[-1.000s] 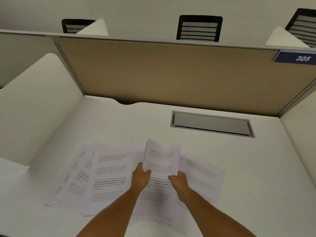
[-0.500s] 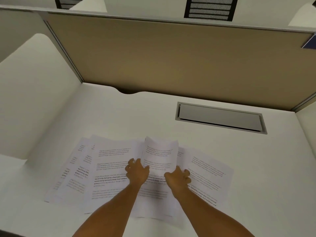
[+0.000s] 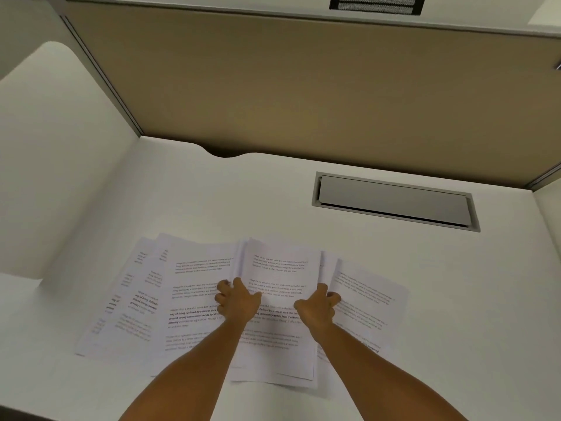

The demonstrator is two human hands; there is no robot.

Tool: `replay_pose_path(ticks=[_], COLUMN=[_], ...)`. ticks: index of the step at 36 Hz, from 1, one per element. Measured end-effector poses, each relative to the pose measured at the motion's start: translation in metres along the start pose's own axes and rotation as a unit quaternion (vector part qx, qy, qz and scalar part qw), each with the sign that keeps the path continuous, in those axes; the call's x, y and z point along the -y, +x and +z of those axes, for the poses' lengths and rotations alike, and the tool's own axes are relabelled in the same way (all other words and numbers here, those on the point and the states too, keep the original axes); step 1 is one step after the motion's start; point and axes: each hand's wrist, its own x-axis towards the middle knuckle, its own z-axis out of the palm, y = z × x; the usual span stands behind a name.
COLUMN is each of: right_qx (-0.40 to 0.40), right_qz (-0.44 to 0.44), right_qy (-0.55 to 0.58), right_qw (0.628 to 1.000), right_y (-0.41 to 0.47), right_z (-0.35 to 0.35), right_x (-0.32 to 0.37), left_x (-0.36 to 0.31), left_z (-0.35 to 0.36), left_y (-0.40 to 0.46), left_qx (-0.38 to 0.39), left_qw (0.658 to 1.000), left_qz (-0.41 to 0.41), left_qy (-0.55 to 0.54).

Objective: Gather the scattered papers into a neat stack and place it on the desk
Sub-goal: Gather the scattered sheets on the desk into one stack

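Observation:
Several white printed papers lie fanned out across the near part of the white desk (image 3: 273, 202). A small middle stack of papers (image 3: 280, 268) lies almost flat, its far end slightly raised. My left hand (image 3: 238, 302) grips the stack's left edge and my right hand (image 3: 317, 308) grips its right edge. Loose sheets (image 3: 142, 299) spread out to the left, overlapping each other. Another loose sheet (image 3: 367, 293) lies to the right, partly under the stack.
A grey cable hatch (image 3: 394, 202) is set into the desk at the back right. A tan partition panel (image 3: 303, 86) closes the back. White side dividers (image 3: 51, 147) stand left and right. A black chair back (image 3: 376, 4) shows beyond the partition.
The middle stack, held up and curved a second ago, has come down almost flat onto the other sheets. Both hands moved apart to its side edges. The view tilted downward.

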Motion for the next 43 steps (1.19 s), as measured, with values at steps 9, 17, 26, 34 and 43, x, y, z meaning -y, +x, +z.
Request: replay_pose_path(ticks=[9,17,26,34,43], right_qx=[-0.006,0.036,0.077,0.089,0.104], right_qz=[0.006,0.030,0.004,-0.035,-0.053], right_qy=[0.092,0.136,0.220,0.311,0.385], right_qw=[0.996,0.990,0.972,0.945,0.916], right_y=[0.004,0.001,0.010,-0.038,-0.053], right_z=[0.000,-0.007,-0.008,-0.050,-0.074], right_x=[0.001,-0.004,-0.027,-0.034,-0.044], left_x=[0.002,0.003,0.014,0.019,0.006], left_z=[-0.003,-0.018,-0.030,-0.047,-0.067], left_y=[-0.007,-0.021,-0.046,-0.071,-0.093], left_qx=[-0.016,0.024,0.099,0.126,0.110], left_qw=[0.991,0.971,0.932,0.896,0.877], left_qz=[0.070,0.083,0.176,0.186,0.234], left_qy=[-0.110,-0.221,-0.300,-0.383,-0.406])
